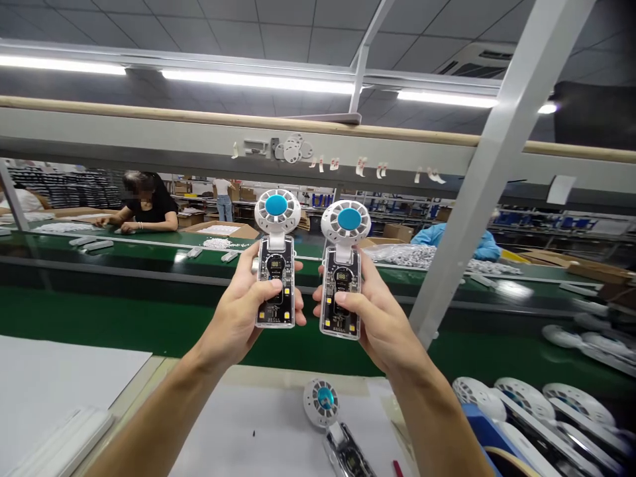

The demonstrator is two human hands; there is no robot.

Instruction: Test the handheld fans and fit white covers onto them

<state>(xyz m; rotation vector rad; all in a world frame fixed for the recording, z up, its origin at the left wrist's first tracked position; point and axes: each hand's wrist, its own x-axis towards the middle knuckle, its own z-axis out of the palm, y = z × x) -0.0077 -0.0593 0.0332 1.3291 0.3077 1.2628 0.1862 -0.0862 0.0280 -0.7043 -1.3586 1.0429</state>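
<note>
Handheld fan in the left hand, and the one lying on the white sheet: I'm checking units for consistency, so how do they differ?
The held fan is upright in the left hand; the lying fan rests slanted on the white sheet. The held fan's disc looks flat blue, the lying fan's shinier. Both have white vented heads and handles showing black circuit boards.

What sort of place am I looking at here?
Most likely a factory assembly line: long green work surfaces run across the room, small white parts lie heaped on the far one, and a person in a black top bends over it.
</note>
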